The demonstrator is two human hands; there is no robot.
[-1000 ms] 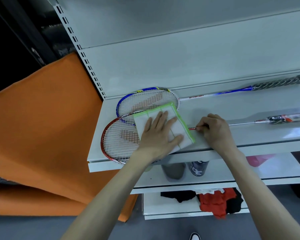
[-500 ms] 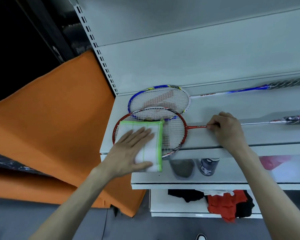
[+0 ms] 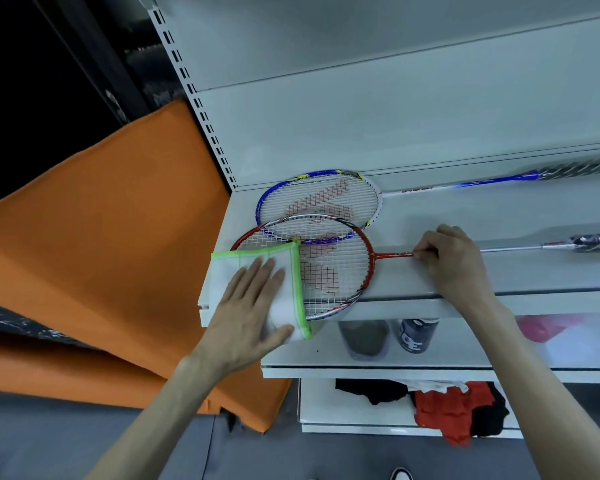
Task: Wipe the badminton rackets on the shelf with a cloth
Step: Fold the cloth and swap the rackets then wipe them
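Two badminton rackets lie on the white shelf [image 3: 499, 271]. The red-framed racket [image 3: 333, 271] is nearer, its head overlapping the head of the blue-framed racket [image 3: 319, 199] behind it. A white cloth with a green border [image 3: 284, 303] covers the left part of the red racket's head and hangs over the shelf's front edge. My left hand [image 3: 253, 313] presses flat on the cloth with straight fingers. My right hand [image 3: 454, 261] pinches the red racket's thin shaft just right of the head.
An orange panel [image 3: 101, 254] leans at the left of the shelf. A slotted upright [image 3: 194, 95] runs along the shelf's left side. The lower shelf holds two cans [image 3: 416, 334]. Red and black fabric [image 3: 454, 410] lies on the bottom shelf.
My left hand has slid the cloth from the right part of the red racket's head to its left part, over the shelf edge. My right hand still pinches the shaft.
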